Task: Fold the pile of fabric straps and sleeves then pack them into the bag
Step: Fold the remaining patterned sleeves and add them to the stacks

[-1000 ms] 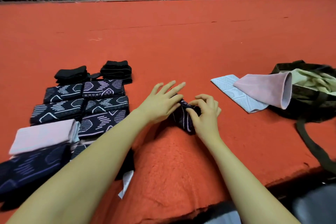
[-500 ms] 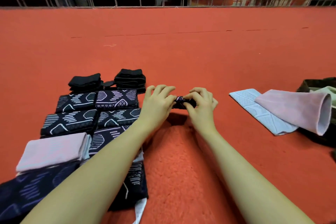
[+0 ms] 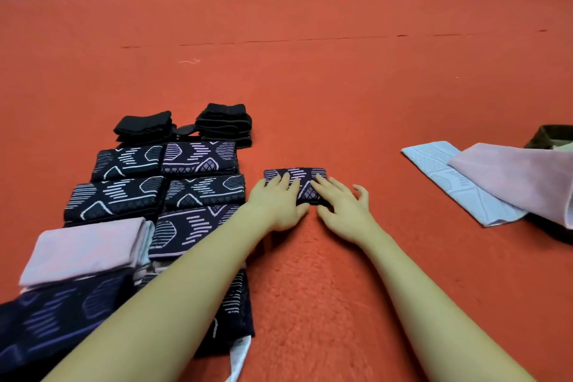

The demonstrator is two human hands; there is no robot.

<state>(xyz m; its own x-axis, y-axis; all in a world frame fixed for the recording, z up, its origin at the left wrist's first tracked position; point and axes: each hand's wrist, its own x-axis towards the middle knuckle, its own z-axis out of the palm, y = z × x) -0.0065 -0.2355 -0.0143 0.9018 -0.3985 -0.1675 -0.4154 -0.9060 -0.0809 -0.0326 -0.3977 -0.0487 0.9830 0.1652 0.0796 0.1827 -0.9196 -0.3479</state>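
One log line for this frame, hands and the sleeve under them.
step: flatten fold | left hand: flat on patterned sleeve | right hand: flat on its right end | sleeve: folded, on red carpet, right of folded rows | bag: far right, not yet packed

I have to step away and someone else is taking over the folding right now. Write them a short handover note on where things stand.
Hands: left hand and right hand both lie flat, fingers straight, pressing the folded patterned sleeve onto the red carpet.
Done: folded patterned sleeves laid in rows on the left, two black stacks behind them, a folded pink piece nearer.
Left: light blue sleeve and pink sleeve on the right look unfolded. The bag is at the right edge, mostly out of view; the folded rows are not yet packed.
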